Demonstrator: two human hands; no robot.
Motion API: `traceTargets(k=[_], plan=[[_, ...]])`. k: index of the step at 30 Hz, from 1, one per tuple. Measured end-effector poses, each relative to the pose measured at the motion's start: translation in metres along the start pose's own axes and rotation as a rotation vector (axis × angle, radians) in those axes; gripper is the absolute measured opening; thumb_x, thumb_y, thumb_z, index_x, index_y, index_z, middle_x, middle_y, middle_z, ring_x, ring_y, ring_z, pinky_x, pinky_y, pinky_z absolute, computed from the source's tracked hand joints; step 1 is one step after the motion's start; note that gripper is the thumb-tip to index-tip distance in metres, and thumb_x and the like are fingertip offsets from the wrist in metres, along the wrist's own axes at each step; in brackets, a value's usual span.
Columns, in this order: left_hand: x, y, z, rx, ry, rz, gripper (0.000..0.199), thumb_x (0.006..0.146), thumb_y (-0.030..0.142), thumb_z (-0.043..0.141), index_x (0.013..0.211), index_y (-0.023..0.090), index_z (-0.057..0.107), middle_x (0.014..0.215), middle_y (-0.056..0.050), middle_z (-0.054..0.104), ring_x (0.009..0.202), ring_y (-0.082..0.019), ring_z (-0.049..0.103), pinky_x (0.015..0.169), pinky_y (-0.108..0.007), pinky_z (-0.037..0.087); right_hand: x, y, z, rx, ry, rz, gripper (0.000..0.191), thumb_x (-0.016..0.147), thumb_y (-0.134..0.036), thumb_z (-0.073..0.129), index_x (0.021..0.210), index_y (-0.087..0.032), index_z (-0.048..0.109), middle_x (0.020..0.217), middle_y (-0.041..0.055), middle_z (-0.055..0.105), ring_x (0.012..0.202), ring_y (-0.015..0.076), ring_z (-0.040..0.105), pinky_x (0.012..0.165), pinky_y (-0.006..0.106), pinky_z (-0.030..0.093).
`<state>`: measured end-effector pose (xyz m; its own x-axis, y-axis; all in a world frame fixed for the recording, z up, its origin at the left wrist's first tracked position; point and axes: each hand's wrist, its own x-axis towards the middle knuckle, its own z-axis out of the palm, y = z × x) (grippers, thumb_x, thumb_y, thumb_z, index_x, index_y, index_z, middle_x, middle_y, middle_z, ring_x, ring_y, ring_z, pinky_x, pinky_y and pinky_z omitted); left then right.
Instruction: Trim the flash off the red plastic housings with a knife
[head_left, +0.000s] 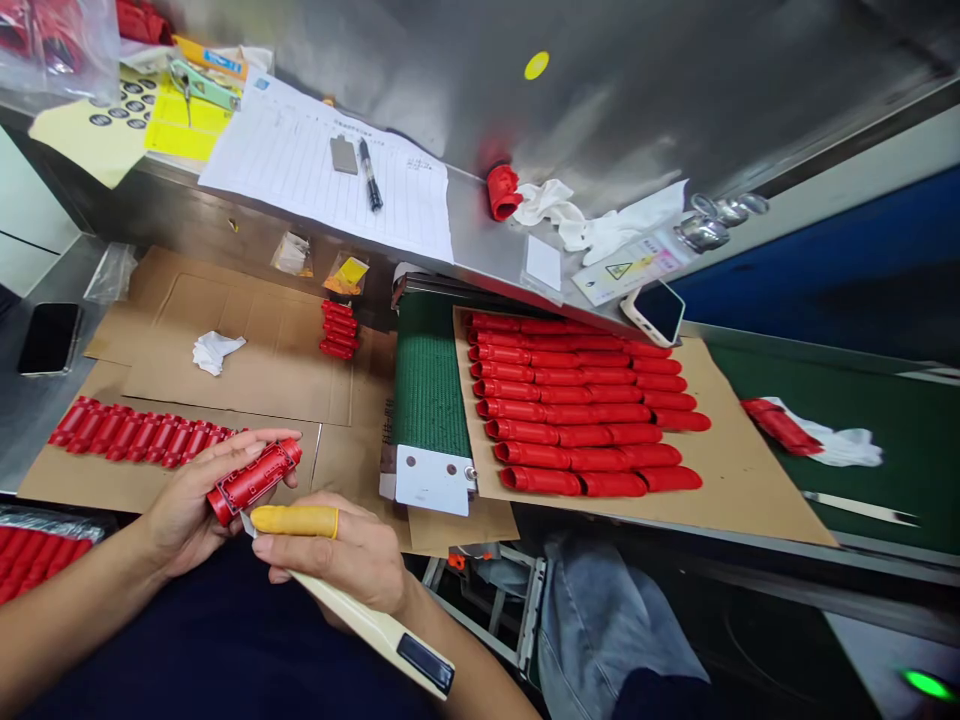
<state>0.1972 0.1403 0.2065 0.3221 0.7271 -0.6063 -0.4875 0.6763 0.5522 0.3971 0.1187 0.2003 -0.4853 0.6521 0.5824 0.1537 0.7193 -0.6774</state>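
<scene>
My left hand (184,510) is wrapped round a red cylindrical part (255,482) with raised outlines on its surface, held tilted above my lap. My right hand (349,550), with a yellow cover on one finger, grips a cream-coloured pen-like tool (367,625) with a dark window near its rear end. The tool's pale tip is at the lower end of the red part; whether the two touch I cannot tell. Behind my left hand, a row of similar red parts (142,435) lies on cardboard (217,390).
Rows of red parts (570,410) cover cardboard right of a green conveyor belt (429,380). A metal shelf holds a paper sheet (300,160), a pen (370,175) and a phone (655,312). Another phone (49,338) lies at left. Beside me are a person's jeans (607,630).
</scene>
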Motion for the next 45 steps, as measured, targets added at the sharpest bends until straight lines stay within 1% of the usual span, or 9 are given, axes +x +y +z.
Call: traceTargets(k=[11, 17, 24, 29, 33, 36, 39, 41, 45], plan=[[0.002, -0.005, -0.001, 0.01, -0.007, 0.017, 0.037, 0.086, 0.039, 0.085, 0.118, 0.02, 0.086, 0.092, -0.013, 0.082, 0.068, -0.02, 0.072, 0.056, -0.025, 0.056, 0.001, 0.001, 0.001, 0.108, 0.029, -0.004, 0.029, 0.105, -0.017, 0.071, 0.133, -0.018, 0.073, 0.118, 0.009, 0.083, 0.106, 0.0176, 0.081, 0.092, 0.027, 0.07], [0.002, -0.005, -0.003, -0.004, -0.018, 0.001, 0.037, 0.087, 0.04, 0.085, 0.118, 0.02, 0.086, 0.096, -0.013, 0.083, 0.069, -0.02, 0.073, 0.056, -0.024, 0.056, 0.002, -0.001, 0.001, 0.108, 0.031, -0.001, 0.024, 0.104, -0.015, 0.071, 0.128, -0.014, 0.075, 0.115, 0.0124, 0.083, 0.103, 0.0193, 0.081, 0.093, 0.03, 0.069], [0.0, -0.005, -0.001, 0.022, 0.019, 0.001, 0.038, 0.084, 0.04, 0.087, 0.115, 0.019, 0.087, 0.102, -0.015, 0.085, 0.084, -0.03, 0.08, 0.064, -0.032, 0.063, 0.005, -0.002, 0.0, 0.118, 0.05, 0.032, 0.012, 0.107, -0.02, 0.068, 0.116, -0.016, 0.074, 0.11, 0.0117, 0.083, 0.102, 0.0183, 0.081, 0.096, 0.031, 0.069], [0.003, -0.007, 0.0, 0.016, 0.027, -0.008, 0.034, 0.085, 0.036, 0.086, 0.112, 0.017, 0.086, 0.101, -0.015, 0.084, 0.091, -0.03, 0.08, 0.07, -0.03, 0.065, 0.019, -0.012, -0.013, -0.002, -0.185, 0.087, 0.022, 0.115, -0.026, 0.053, 0.116, -0.015, 0.072, 0.116, 0.0116, 0.08, 0.104, 0.0167, 0.078, 0.095, 0.028, 0.068], [0.005, -0.008, 0.0, -0.015, 0.033, 0.065, 0.038, 0.086, 0.036, 0.088, 0.119, 0.018, 0.081, 0.093, -0.01, 0.082, 0.069, -0.017, 0.073, 0.057, -0.021, 0.059, 0.023, -0.021, -0.019, 0.089, -0.31, 0.065, 0.023, 0.116, -0.029, 0.049, 0.123, -0.019, 0.069, 0.108, 0.0045, 0.083, 0.101, 0.0127, 0.079, 0.094, 0.021, 0.066], [0.005, -0.008, -0.002, -0.017, 0.118, 0.262, 0.044, 0.083, 0.042, 0.092, 0.121, 0.024, 0.076, 0.097, -0.005, 0.08, 0.064, -0.014, 0.068, 0.053, -0.021, 0.058, 0.011, -0.018, -0.012, 0.216, -0.066, 0.046, 0.012, 0.112, -0.026, 0.06, 0.118, -0.021, 0.07, 0.112, 0.0054, 0.084, 0.104, 0.0134, 0.081, 0.092, 0.023, 0.067], [0.001, -0.009, -0.006, 0.023, 0.177, 0.521, 0.044, 0.075, 0.038, 0.099, 0.109, 0.027, 0.073, 0.098, -0.001, 0.078, 0.075, -0.015, 0.072, 0.064, -0.022, 0.063, -0.002, -0.013, -0.003, 0.13, 0.251, 0.222, 0.012, 0.106, -0.02, 0.07, 0.117, -0.022, 0.074, 0.106, 0.0074, 0.085, 0.103, 0.0198, 0.082, 0.093, 0.033, 0.069], [-0.002, -0.011, -0.009, 0.091, 0.187, 0.641, 0.039, 0.076, 0.034, 0.099, 0.104, 0.028, 0.072, 0.094, 0.001, 0.076, 0.077, -0.014, 0.072, 0.068, -0.02, 0.063, -0.006, -0.011, 0.001, 0.024, 0.307, 0.259, 0.02, 0.103, -0.014, 0.071, 0.122, -0.021, 0.075, 0.111, 0.01, 0.084, 0.104, 0.0217, 0.081, 0.093, 0.034, 0.069], [-0.007, -0.016, -0.011, 0.265, 0.239, 0.752, 0.032, 0.08, 0.03, 0.096, 0.1, 0.028, 0.071, 0.093, 0.003, 0.074, 0.081, -0.013, 0.07, 0.077, -0.017, 0.061, -0.004, -0.011, 0.005, -0.066, 0.315, 0.157, 0.026, 0.103, -0.012, 0.069, 0.127, -0.015, 0.074, 0.115, 0.0155, 0.082, 0.103, 0.0227, 0.08, 0.089, 0.033, 0.069]])
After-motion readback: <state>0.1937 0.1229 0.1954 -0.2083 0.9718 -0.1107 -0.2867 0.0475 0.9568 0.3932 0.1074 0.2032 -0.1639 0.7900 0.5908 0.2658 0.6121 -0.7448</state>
